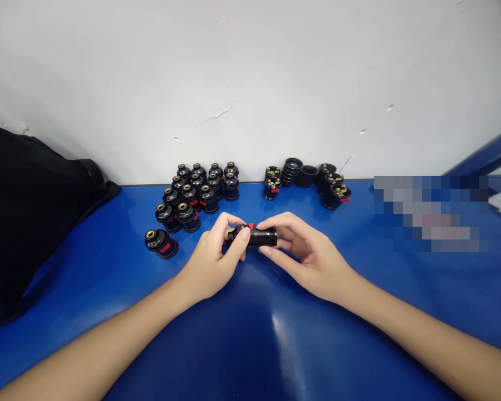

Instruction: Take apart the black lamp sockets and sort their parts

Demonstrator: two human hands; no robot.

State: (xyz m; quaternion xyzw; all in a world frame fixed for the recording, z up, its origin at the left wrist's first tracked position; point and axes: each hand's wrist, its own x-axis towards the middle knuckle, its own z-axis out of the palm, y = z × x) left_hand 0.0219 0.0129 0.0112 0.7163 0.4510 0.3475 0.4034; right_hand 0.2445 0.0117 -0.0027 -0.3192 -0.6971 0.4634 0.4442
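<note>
The left forearm (121,323) slanted in from eight o'clock, the left hand (206,262) clamped on a black cylinder (264,238), thumb across its front. The cylinder was held level over the bench (225,356), just toward six o'clock from centre. The right hand (315,256), from four o'clock, pinched it, thumb below, forefinger above.

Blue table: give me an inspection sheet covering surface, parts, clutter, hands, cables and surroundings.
Surface: blue table, glossy, with a light reflection in front.
Parts: black piece with a red tab, held sideways; brass-topped black pieces grouped at left; open black parts farther right, some with brass-coloured contacts.
Clutter: black cloth item at far left; a pixelated patch masks part of the right side.
Hands: left hand and right hand both on the held piece.
Cables: nothing seen for certain.
Surroundings: pale wall with chips; blue bar at right.
</note>
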